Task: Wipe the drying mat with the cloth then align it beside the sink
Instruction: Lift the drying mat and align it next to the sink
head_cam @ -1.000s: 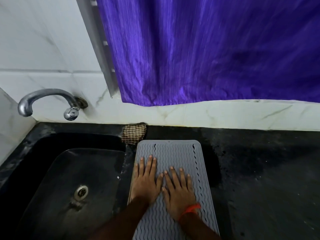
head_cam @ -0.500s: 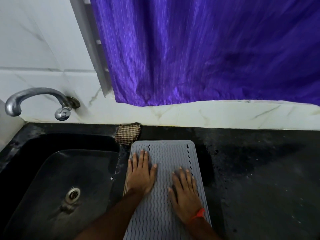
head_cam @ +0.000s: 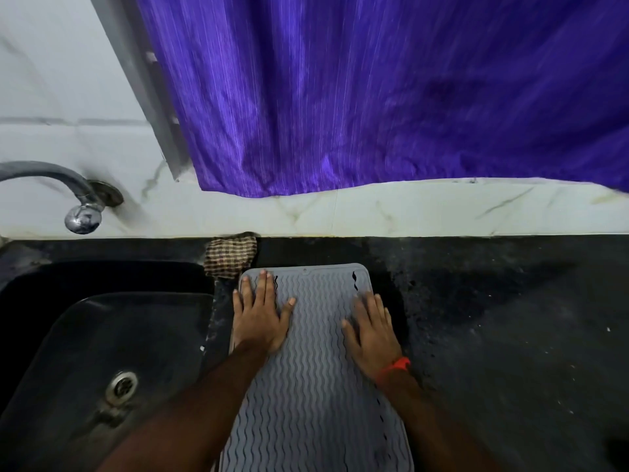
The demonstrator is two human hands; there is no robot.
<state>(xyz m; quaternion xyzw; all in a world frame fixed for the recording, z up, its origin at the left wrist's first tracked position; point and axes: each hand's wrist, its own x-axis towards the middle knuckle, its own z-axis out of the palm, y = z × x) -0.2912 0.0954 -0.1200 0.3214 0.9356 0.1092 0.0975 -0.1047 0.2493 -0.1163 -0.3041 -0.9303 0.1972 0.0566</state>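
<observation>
Flat on the mat, both: left hand far-left, right hand right, fingers straight, holding nothing. Just right of sink; cloth beyond.

White marble-veined wall tiles back a black stone table. A purple curtain hangs over the upper wall beside a grey frame. A chrome tap is wall-mounted at left.
</observation>
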